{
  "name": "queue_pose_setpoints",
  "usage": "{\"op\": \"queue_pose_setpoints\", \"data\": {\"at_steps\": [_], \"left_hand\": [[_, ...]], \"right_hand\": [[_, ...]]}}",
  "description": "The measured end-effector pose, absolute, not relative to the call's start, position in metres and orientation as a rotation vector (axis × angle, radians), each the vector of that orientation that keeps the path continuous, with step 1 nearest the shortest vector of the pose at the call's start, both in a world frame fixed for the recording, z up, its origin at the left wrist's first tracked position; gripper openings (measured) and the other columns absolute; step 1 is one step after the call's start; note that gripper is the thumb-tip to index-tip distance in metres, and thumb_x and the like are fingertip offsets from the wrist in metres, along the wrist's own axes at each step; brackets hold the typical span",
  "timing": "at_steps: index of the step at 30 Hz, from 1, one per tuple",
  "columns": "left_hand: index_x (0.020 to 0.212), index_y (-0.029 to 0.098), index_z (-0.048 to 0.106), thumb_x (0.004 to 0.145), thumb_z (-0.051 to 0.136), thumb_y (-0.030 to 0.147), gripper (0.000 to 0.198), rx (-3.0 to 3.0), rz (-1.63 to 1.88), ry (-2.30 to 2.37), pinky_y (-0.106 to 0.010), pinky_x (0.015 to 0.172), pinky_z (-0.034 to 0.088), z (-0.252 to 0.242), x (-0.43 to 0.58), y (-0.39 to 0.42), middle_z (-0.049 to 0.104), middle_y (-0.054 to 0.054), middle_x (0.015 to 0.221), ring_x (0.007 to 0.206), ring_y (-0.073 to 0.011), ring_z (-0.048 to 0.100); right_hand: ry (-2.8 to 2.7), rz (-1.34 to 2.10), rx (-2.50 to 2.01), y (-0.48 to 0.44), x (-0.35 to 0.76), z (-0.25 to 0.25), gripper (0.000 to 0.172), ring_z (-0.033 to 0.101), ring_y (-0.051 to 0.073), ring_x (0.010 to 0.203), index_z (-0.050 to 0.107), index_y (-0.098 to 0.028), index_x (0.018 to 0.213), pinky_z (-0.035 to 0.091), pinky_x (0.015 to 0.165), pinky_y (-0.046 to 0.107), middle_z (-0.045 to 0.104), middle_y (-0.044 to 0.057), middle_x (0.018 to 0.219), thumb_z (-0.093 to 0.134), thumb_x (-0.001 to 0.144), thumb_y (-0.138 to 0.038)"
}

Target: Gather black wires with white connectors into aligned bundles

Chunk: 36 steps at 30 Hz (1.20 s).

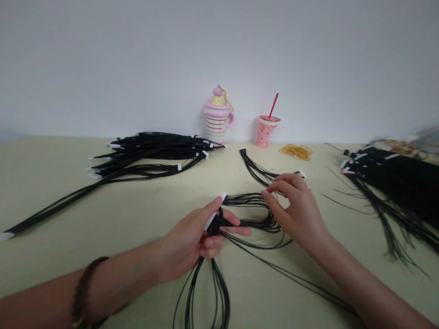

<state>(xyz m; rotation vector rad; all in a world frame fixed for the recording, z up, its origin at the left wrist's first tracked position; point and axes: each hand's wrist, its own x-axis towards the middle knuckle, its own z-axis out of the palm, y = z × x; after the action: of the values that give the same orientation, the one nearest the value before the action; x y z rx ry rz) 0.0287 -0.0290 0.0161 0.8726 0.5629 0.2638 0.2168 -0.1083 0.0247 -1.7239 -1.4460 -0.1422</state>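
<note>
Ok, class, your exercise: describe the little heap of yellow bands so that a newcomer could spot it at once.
Along the back edge of the pale green table, find the pink cup with the red straw. Just right of it lies a flat, loose heap of rubber bands. Its thin yellow loops stand out from the long black cord bundles nearby.

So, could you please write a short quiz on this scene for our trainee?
1. What does the left hand grip?
2. True or false: the loose golden rubber bands lie to the right of the pink cup with a red straw.
3. Which stands further left: A, the pink cup, or B, the striped pink-and-white mug?

Key: 1. A bundle of thin black cords. 2. True. 3. B.
</note>
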Motion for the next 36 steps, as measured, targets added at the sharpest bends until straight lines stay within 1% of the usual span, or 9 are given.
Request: {"op": "queue_pose_setpoints", "data": {"at_steps": [2,6,8,14,18,20,25,31,36], "left_hand": [[0.079,0.014,0.058,0.083,0.044,0.049,0.038,0.838,0.282,0.566,-0.017,0.041,0.013,0.015,0.029,-0.028,0.065,-0.009,0.076,0.041,-0.0012,0.021],[0.078,0.014,0.059,0.083,0.045,0.049,0.038,0.791,0.325,0.574,-0.017,0.039,0.013,0.013,0.030,-0.026,0.053,0.001,0.057,0.039,-0.0017,0.023],[0.079,0.014,0.059,0.083,0.044,0.048,0.038,0.788,0.332,0.576,-0.017,0.039,0.014,0.013,0.030,-0.025,0.055,0.000,0.060,0.039,-0.0014,0.024],[0.081,0.014,0.057,0.083,0.044,0.049,0.037,0.772,0.326,0.583,-0.016,0.040,0.017,0.013,0.030,-0.024,0.064,-0.013,0.096,0.040,0.0005,0.026],[0.083,0.015,0.056,0.083,0.045,0.048,0.035,0.755,0.338,0.555,-0.015,0.040,0.019,0.011,0.030,-0.023,0.065,-0.012,0.092,0.040,-0.0005,0.030],[0.083,0.015,0.057,0.083,0.045,0.048,0.035,0.760,0.341,0.546,-0.015,0.040,0.020,0.010,0.029,-0.023,0.065,-0.011,0.091,0.040,-0.0007,0.031],[0.085,0.014,0.059,0.085,0.042,0.047,0.038,0.808,0.316,0.538,-0.016,0.039,0.023,0.011,0.029,-0.024,0.062,-0.015,0.104,0.042,-0.0010,0.035],[0.082,0.014,0.059,0.085,0.039,0.047,0.038,0.816,0.226,0.514,-0.016,0.039,0.021,0.014,0.028,-0.023,0.066,-0.016,0.091,0.040,-0.0026,0.034],[0.078,0.014,0.058,0.086,0.042,0.043,0.035,0.730,0.277,0.503,-0.017,0.039,0.019,0.013,0.027,-0.021,0.063,-0.009,0.078,0.040,-0.0022,0.031]], "right_hand": [[-1.558,-0.262,-1.602,-0.115,0.208,0.034,0.013,0.049,0.014,0.072,0.058,-0.013,0.070,0.039,0.065,0.026,0.051,0.006,0.077,0.056,0.078,-0.023],[-1.986,0.108,-1.502,-0.127,0.198,0.050,0.019,0.049,0.010,0.060,0.058,-0.014,0.069,0.036,0.056,0.023,0.053,0.001,0.065,0.062,0.075,-0.031],[-2.088,0.201,-1.568,-0.127,0.203,0.050,0.018,0.051,0.012,0.063,0.062,-0.016,0.074,0.038,0.059,0.024,0.057,0.001,0.069,0.064,0.074,-0.034],[-2.186,0.280,-1.703,-0.121,0.235,0.040,0.009,0.054,0.013,0.076,0.066,-0.019,0.075,0.040,0.069,0.025,0.059,0.002,0.079,0.058,0.078,-0.020],[-2.209,0.349,-1.666,-0.125,0.232,0.043,0.016,0.053,0.013,0.077,0.067,-0.020,0.083,0.041,0.070,0.025,0.054,0.003,0.085,0.060,0.070,-0.014],[-2.239,0.341,-1.638,-0.127,0.227,0.045,0.017,0.052,0.013,0.078,0.068,-0.019,0.077,0.041,0.070,0.024,0.051,0.003,0.084,0.059,0.067,-0.009],[-2.207,0.106,-1.753,-0.122,0.230,0.041,0.023,0.053,0.013,0.074,0.070,-0.022,0.082,0.040,0.067,0.026,0.052,0.004,0.085,0.052,0.077,-0.009],[-2.117,-0.029,-1.837,-0.116,0.236,0.036,0.022,0.055,0.014,0.070,0.070,-0.020,0.085,0.040,0.064,0.025,0.056,0.006,0.081,0.049,0.081,-0.014],[-1.934,0.226,-1.817,-0.117,0.220,0.035,0.008,0.050,0.010,0.055,0.062,-0.017,0.075,0.038,0.052,0.020,0.057,0.000,0.063,0.055,0.077,-0.020]]}}
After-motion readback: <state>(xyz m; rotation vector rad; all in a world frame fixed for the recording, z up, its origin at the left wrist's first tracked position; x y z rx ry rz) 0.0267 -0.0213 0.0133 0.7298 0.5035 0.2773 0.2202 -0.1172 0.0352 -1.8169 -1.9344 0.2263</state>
